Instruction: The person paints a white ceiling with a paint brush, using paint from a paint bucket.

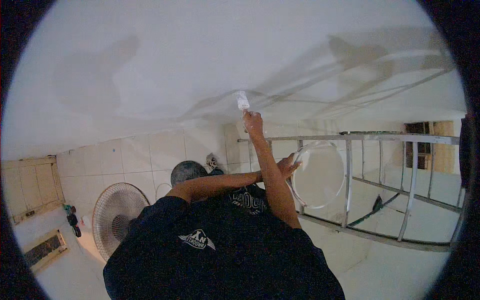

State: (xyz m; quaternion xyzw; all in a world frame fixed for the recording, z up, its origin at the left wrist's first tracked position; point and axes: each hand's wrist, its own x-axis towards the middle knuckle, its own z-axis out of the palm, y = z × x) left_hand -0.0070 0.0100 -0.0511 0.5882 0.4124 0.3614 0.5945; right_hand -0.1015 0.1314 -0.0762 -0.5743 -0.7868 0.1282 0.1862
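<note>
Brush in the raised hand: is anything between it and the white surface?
Nothing visible. The right hand grips the brush, whose tip meets the white surface. The round pale pan by the left hand and the metal frame sit lower, off to the side.

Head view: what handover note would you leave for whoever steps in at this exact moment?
Right hand: raised overhead, gripping a brush whose white bristles touch the ceiling.
Left hand: reaching across the chest, holding the rim of a round pale bowl beside the metal ladder frame.
Below: tiled floor and a standing fan.
Done: brush loaded and on the surface.
Left: the whole ceiling looks white, so I cannot tell coated from uncoated areas. Check up close.
</note>
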